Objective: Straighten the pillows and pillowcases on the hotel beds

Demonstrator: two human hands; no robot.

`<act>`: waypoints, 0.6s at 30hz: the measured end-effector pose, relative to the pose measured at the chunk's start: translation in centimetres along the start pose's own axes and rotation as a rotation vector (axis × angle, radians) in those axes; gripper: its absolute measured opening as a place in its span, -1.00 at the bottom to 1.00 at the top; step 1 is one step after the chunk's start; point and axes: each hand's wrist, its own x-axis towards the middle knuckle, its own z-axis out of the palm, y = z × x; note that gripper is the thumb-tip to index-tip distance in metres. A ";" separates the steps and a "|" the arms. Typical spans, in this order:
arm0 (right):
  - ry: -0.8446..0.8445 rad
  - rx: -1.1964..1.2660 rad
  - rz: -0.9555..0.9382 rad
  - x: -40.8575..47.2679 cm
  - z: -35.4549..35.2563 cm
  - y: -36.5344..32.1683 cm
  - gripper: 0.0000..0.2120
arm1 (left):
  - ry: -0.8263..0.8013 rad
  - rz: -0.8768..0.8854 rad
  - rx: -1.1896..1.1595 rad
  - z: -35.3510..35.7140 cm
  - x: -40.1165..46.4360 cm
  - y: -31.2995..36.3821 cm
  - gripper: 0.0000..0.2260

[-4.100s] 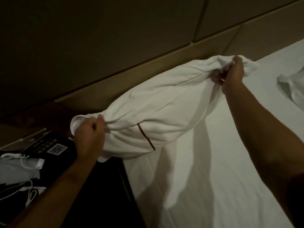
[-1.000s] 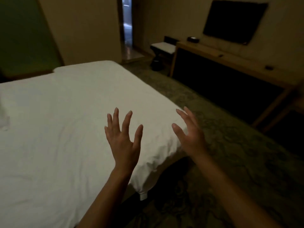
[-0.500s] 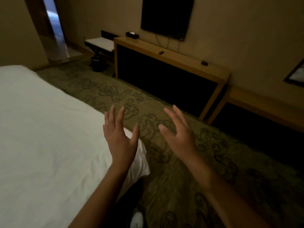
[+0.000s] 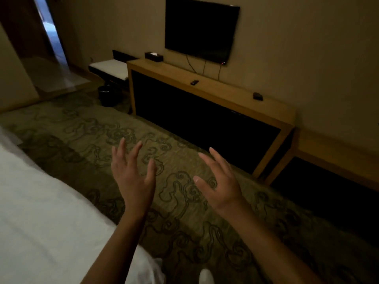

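Note:
My left hand [image 4: 133,177] and my right hand [image 4: 219,185] are raised in front of me above the patterned carpet, fingers spread, holding nothing. The white bed [image 4: 41,218] fills the lower left, its corner just under my left forearm. No pillow or pillowcase is in view.
A long wooden console [image 4: 215,93] stands along the far wall under a dark wall-mounted TV [image 4: 201,29], with a tissue box [image 4: 153,56] and a remote [image 4: 194,82] on it. A white-topped bench [image 4: 110,68] and a dark bin [image 4: 106,95] stand left of the console. Patterned carpet [image 4: 184,212] lies between bed and console.
Four seconds ago both hands gripped a white pillow at the headboard. Since then they let go, and the view has swung right, away from the bed toward the console and TV.

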 end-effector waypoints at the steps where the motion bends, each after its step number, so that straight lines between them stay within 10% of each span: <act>1: 0.002 -0.028 -0.015 2.2 0.7 1.3 -0.43 | -0.013 -0.032 0.000 1.7 1.3 -1.0 -0.56; 12: -0.264 0.033 -0.244 29.5 11.4 8.4 -0.40 | 0.119 -0.123 0.311 8.4 16.9 -10.8 -0.58; 18: -0.471 0.161 -0.408 43.7 23.3 5.6 -0.40 | 0.469 -0.310 0.394 6.9 24.4 -19.0 -0.81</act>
